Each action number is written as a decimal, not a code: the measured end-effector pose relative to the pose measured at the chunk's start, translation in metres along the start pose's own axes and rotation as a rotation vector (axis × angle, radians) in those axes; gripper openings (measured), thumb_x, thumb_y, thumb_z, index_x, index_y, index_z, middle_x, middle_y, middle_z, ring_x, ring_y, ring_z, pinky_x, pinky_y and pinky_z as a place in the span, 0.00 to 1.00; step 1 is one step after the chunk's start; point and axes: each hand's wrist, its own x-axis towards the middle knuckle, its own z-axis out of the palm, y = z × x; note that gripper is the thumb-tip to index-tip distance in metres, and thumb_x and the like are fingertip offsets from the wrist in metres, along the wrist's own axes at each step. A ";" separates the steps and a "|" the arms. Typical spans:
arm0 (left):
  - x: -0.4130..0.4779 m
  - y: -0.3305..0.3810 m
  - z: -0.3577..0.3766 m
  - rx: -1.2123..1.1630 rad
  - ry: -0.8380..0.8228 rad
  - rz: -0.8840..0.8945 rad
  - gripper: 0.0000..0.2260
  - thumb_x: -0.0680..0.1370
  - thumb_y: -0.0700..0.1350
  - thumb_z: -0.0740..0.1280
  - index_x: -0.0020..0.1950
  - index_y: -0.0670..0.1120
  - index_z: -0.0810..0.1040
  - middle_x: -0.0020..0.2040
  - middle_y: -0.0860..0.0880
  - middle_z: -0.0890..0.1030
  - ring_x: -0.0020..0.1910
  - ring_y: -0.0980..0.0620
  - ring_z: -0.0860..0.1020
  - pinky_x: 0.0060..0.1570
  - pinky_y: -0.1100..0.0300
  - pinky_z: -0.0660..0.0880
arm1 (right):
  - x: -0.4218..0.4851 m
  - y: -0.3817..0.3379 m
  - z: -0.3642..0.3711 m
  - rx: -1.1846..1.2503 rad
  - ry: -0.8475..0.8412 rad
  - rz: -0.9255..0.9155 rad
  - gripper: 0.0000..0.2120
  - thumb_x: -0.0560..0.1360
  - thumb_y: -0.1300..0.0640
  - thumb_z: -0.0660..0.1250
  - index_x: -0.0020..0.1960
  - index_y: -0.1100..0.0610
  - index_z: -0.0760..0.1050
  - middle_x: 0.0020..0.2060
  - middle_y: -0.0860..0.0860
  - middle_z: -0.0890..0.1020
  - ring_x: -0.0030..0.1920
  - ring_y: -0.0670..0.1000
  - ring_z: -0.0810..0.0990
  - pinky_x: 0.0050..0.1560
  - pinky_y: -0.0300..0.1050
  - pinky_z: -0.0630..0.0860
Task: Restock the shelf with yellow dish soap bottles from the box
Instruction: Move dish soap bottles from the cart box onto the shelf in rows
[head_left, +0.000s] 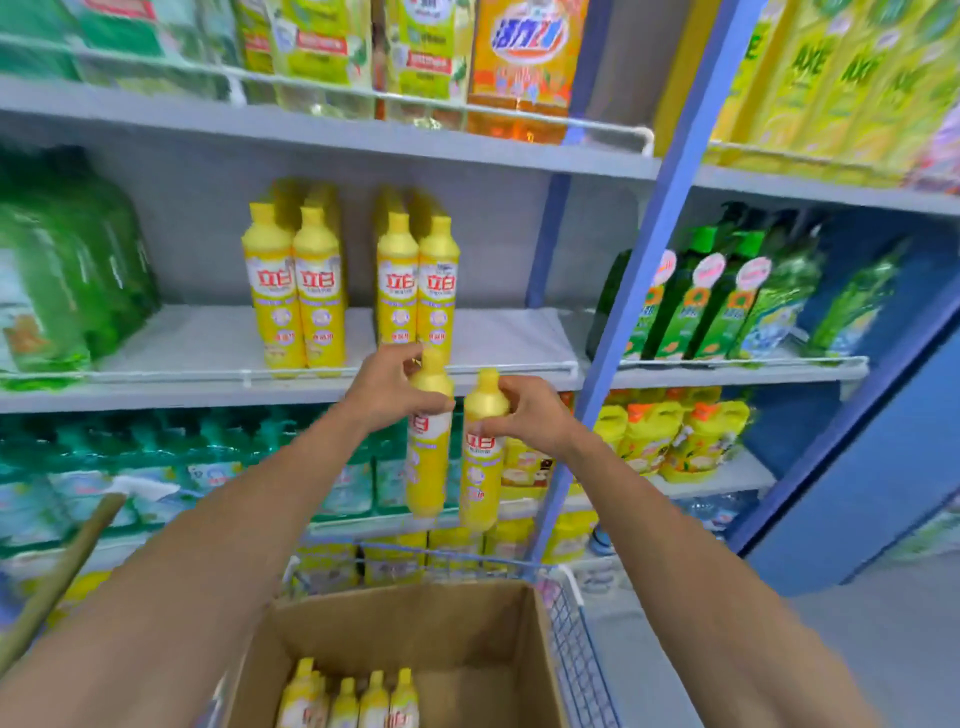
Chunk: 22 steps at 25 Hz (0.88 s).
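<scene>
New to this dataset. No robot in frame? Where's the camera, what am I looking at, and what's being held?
No robot here: a person works with bare hands. The single picture comes from a wide-angle camera worn on their head, looking forward and down.

The left hand grips one yellow bottle near its top. The right hand grips a second yellow bottle. Both are held upright in front of the middle shelf, where two groups of shelved bottles already stand.

Below, an open cardboard box holds more boxed bottles. It appears to sit in a blue wire cart.
</scene>
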 end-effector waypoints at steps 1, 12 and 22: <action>0.009 0.016 -0.006 -0.008 0.026 0.019 0.23 0.59 0.44 0.84 0.49 0.41 0.81 0.43 0.46 0.83 0.40 0.55 0.78 0.42 0.57 0.78 | 0.010 -0.011 -0.015 0.010 0.026 -0.022 0.16 0.63 0.53 0.83 0.45 0.55 0.80 0.39 0.48 0.83 0.39 0.45 0.78 0.45 0.56 0.81; 0.141 0.125 0.010 0.108 0.272 0.170 0.24 0.55 0.57 0.80 0.45 0.47 0.82 0.42 0.50 0.84 0.43 0.47 0.83 0.43 0.50 0.80 | 0.108 -0.047 -0.147 0.105 0.142 -0.199 0.21 0.65 0.53 0.82 0.55 0.57 0.81 0.50 0.57 0.86 0.54 0.61 0.85 0.57 0.64 0.80; 0.221 0.092 0.062 0.200 0.402 0.019 0.19 0.63 0.51 0.81 0.49 0.46 0.81 0.44 0.49 0.84 0.43 0.48 0.82 0.45 0.48 0.81 | 0.182 0.013 -0.157 0.248 0.149 -0.162 0.20 0.71 0.59 0.79 0.61 0.58 0.78 0.52 0.55 0.85 0.54 0.57 0.84 0.58 0.57 0.82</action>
